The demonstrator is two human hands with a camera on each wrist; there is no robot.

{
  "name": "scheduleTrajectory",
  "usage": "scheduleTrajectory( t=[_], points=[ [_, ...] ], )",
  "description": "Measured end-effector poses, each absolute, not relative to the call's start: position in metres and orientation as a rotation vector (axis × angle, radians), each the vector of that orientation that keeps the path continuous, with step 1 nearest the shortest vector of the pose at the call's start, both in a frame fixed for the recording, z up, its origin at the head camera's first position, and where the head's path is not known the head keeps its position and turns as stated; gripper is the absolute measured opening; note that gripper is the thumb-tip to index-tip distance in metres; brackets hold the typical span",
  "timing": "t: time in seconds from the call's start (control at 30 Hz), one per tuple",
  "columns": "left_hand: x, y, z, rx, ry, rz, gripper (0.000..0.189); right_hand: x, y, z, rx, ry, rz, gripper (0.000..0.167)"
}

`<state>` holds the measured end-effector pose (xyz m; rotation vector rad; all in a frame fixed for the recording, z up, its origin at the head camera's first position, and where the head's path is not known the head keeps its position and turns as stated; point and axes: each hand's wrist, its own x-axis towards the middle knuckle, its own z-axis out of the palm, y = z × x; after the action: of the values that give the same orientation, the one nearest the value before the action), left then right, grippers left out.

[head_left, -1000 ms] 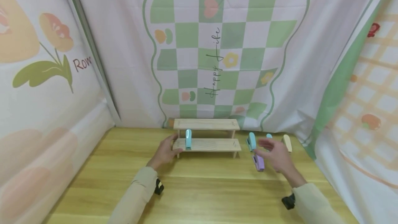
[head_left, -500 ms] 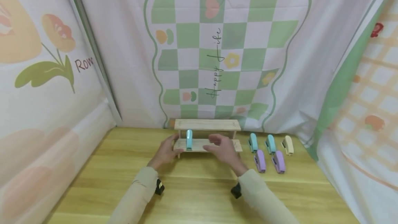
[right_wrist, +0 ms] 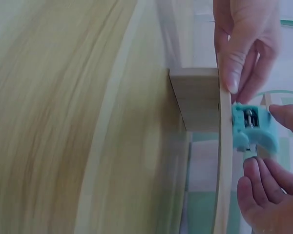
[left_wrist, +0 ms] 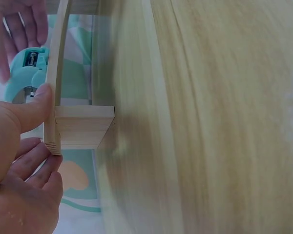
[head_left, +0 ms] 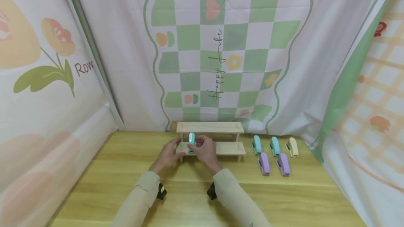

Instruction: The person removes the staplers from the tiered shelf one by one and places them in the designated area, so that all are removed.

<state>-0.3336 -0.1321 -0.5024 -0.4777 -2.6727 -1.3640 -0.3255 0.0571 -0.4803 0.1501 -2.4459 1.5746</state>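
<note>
A small two-tier wooden shelf (head_left: 228,148) stands at the back of the table. On the left part of its lower board, a turquoise stapler (head_left: 191,138) stands upright. My left hand (head_left: 165,155) grips the board's left end; in the left wrist view its thumb (left_wrist: 36,107) lies on top and its fingers curl beneath. My right hand (head_left: 205,150) is at the stapler from the right, partly covering it in the head view. The right wrist view has that hand's thumb and curled fingers on either side of the stapler (right_wrist: 256,129).
Right of the shelf, two turquoise staplers (head_left: 257,145) and a cream stapler (head_left: 292,147) form a back row. Two purple staplers (head_left: 282,164) stand in front of them. A patterned curtain (head_left: 217,62) hangs directly behind the shelf.
My right hand has moved left from over the loose staplers, across the lower board, to the turquoise stapler on the shelf. The left hand has stayed on the shelf's end.
</note>
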Motion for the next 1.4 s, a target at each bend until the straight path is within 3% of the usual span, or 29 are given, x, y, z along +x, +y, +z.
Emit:
scheduleTrajectory(
  t=[0.23, 0.63, 0.97, 1.4],
  points=[
    [-0.335, -0.133, -0.506, -0.499, -2.674, -1.325, 0.069, -0.326, 0.047, -0.482, 0.085, -2.405, 1.602, 0.036],
    [-0.332, -0.134, -0.503, -0.483, -2.664, -1.331, 0.068, -0.310, 0.077, -0.485, 0.198, -2.458, 1.561, 0.034],
    [-0.332, -0.134, -0.505, -0.453, -2.710, -1.385, 0.070, -0.271, 0.151, -0.486, 0.163, -2.547, 1.468, 0.034],
    [-0.334, -0.137, -0.506, -0.464, -2.698, -1.380, 0.069, -0.218, 0.282, -0.488, 0.010, -2.585, 1.109, 0.043]
  ],
)
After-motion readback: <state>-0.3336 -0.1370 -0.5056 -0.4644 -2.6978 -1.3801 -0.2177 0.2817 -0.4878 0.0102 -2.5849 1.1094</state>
